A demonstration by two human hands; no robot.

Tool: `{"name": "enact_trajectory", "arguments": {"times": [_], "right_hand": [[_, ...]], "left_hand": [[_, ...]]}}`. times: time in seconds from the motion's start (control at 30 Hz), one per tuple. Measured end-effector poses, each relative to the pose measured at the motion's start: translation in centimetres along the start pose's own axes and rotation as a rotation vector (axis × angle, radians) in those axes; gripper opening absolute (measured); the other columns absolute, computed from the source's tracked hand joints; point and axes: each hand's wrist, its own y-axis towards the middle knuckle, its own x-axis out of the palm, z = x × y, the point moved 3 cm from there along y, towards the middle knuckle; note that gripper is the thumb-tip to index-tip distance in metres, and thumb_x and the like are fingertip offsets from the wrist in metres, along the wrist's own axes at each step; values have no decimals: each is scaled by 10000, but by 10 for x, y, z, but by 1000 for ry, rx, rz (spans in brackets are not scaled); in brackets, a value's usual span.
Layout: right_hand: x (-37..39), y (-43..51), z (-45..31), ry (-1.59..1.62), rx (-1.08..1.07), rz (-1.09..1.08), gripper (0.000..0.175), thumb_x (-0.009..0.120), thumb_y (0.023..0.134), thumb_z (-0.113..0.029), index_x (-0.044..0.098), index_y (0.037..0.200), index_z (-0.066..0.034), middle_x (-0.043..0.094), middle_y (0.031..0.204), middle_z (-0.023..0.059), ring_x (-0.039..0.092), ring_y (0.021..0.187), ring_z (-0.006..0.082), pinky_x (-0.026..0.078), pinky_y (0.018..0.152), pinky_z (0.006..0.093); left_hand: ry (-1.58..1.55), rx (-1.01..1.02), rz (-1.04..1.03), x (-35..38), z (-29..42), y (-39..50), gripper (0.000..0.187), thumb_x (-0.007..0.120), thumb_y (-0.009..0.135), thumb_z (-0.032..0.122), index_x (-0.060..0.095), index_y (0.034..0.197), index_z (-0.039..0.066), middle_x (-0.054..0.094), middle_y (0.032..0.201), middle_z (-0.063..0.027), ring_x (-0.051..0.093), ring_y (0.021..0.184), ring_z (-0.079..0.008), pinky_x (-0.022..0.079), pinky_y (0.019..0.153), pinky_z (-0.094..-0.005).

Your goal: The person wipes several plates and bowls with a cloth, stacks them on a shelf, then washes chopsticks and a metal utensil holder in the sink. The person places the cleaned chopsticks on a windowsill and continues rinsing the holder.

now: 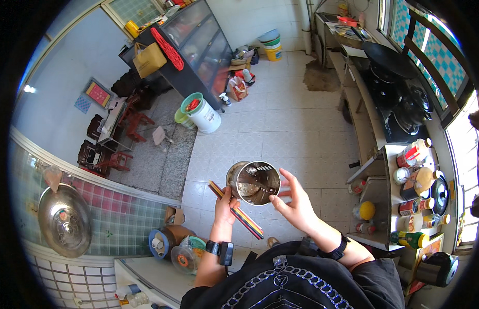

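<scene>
A round metal canister, its open mouth turned up toward me, is held in front of me over the tiled floor; slots or holes show in its wall, and its inside looks stained. My left hand grips a bundle of colored chopsticks and also supports the canister at its lower left side. My right hand is at the canister's right rim, fingers spread, thumb by the edge; whether it touches the rim is hard to tell.
On the right stand a counter with sauce bottles, a gas stove and a black wok. A white bucket stands ahead left near a dark cabinet. A white-topped surface lies at the lower left, near a clay jar.
</scene>
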Motion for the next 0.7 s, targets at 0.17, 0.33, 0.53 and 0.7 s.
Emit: {"name": "enact_trajectory", "arguments": {"times": [0.17, 0.33, 0.53, 0.7], "right_hand": [[8, 7, -16, -542, -443, 167, 385, 734, 728, -202, 598, 1061, -64, 441, 1191, 249, 421, 1160, 426, 413, 921, 481], [32, 26, -19, -802, -489, 115, 256, 745, 708, -238, 680, 880, -60, 402, 1285, 240, 372, 1212, 430, 369, 959, 500], [80, 44, -10, -847, -370, -125, 193, 713, 684, -185, 675, 803, -38, 378, 1345, 260, 322, 1266, 445, 339, 985, 517], [121, 53, -19, -559, -366, 4, 103, 677, 674, -69, 651, 764, -26, 409, 1320, 256, 357, 1238, 448, 346, 1004, 476]], "left_hand": [[-5, 96, 64, -11, 8, -6, 142, 543, 941, 219, 514, 828, 138, 414, 589, 70, 285, 434, -30, 270, 458, -217], [44, 210, 117, -26, 26, -18, 150, 529, 948, 210, 505, 826, 127, 387, 590, 66, 285, 454, -35, 257, 467, -222], [36, 257, 187, -58, 47, -29, 140, 537, 944, 215, 517, 844, 118, 393, 605, 66, 288, 466, -35, 252, 466, -216], [-26, 291, 250, -98, 67, -36, 143, 539, 943, 217, 519, 851, 110, 409, 632, 63, 289, 477, -31, 257, 465, -214]]}}
